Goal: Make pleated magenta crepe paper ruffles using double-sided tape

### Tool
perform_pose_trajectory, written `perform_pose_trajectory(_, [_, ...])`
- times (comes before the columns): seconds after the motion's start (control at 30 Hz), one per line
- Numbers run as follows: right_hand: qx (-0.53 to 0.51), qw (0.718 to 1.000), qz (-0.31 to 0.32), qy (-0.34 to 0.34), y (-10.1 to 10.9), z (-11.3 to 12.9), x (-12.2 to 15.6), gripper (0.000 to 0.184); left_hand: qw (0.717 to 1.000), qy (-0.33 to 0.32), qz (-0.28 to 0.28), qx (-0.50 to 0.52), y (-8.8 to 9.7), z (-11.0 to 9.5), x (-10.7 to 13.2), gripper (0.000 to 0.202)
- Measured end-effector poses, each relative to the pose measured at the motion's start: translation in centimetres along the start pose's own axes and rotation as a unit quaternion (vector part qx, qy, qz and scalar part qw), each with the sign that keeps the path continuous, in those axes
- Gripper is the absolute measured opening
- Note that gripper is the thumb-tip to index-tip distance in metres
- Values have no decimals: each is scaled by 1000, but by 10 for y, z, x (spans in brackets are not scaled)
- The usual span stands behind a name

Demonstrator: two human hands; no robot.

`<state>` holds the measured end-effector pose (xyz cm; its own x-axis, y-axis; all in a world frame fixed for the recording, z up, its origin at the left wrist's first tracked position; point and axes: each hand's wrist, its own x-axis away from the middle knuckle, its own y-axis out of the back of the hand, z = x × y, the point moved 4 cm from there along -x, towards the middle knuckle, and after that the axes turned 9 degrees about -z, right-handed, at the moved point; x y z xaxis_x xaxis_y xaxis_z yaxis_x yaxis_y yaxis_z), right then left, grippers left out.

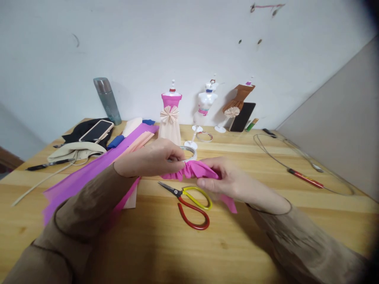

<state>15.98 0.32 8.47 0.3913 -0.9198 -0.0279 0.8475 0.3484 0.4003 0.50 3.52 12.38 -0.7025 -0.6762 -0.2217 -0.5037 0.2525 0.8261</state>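
Note:
My left hand [152, 159] and my right hand [226, 179] meet over the wooden table [189, 244], both closed on a gathered strip of pink crepe paper [197, 169]. The left hand's fingers pinch the paper's left end, close to a roll of clear tape [189, 152]. A corner of the pink paper hangs out below the right hand. Scissors [189, 202] with one red and one yellow handle lie shut on the table just in front of both hands.
Long pink, purple and peach paper sheets [89, 173] lie at the left. Three small mannequins [171, 114] stand at the back by the wall, next to a grey bottle [107, 99]. A phone [96, 131] rests on dark cloth. A wire and red-handled tool [304, 178] lie at the right.

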Motion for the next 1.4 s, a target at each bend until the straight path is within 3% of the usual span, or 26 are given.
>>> perform_pose_trajectory(0.13, [27, 998, -52, 35, 9, 3, 0, 35, 1000, -3, 20, 8, 0, 0, 1, 22])
perform_pose_trajectory(0.53, [34, 983, -166, 70, 14, 4, 1, 22, 999, -15, 38, 15, -3, -5, 2, 24])
perform_pose_trajectory(0.73, [17, 988, -135, 76, 4, 3, 2, 22, 999, -10, 32, -4, -6, -5, 1, 29])
perform_pose_trajectory(1.23, [-17, 984, -169, 48, 1, 0, -1, 18, 999, -32, 1, -31, -7, -9, 1, 31])
perform_pose_trajectory(1.4, [-2, 979, -194, 67, 1, -2, 0, 16, 998, -29, -18, -53, -6, -9, 0, 32])
